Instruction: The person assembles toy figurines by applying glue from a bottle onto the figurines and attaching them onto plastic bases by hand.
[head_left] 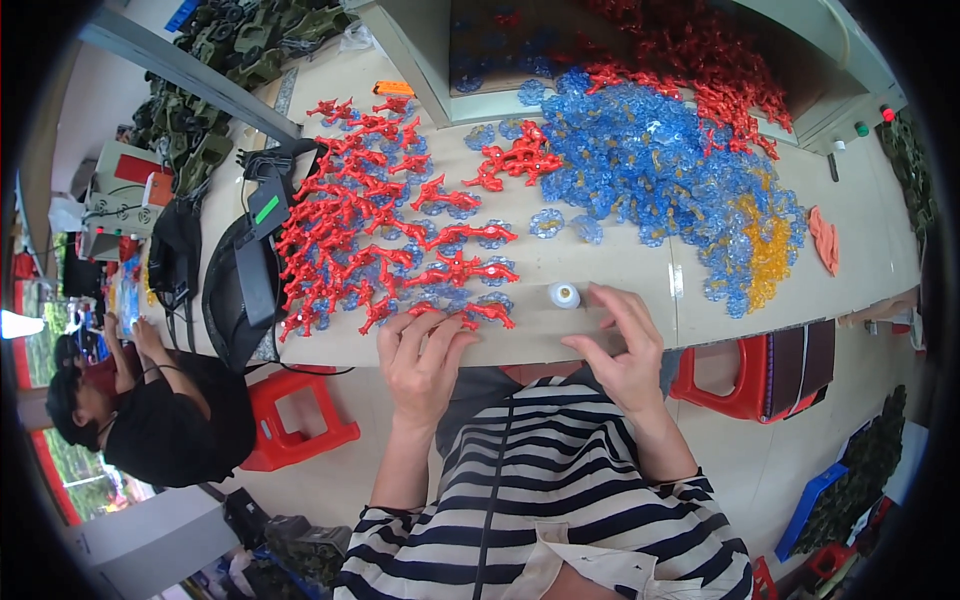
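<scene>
At the front edge of the table, my left hand (420,362) lies with its fingers stretched out and slightly apart, the fingertips at a red plastic figure (490,313) in the nearest row. Part of that row is hidden under the fingers. My right hand (628,352) is open, thumb and fingers spread, with nothing visible between them. Just beyond its fingertips a small white bottle (564,295), seen from above, stands on the table. Rows of red figures (455,268) lie on clear blue plastic pieces (497,234) to the left.
A big heap of blue pieces (640,150) with yellow ones (765,250) covers the right side. More red figures (720,90) pile up behind it, in a box-like frame. An orange-pink cloth (824,240) lies far right. A black fan-like object (240,290) and a seated person (170,420) are left.
</scene>
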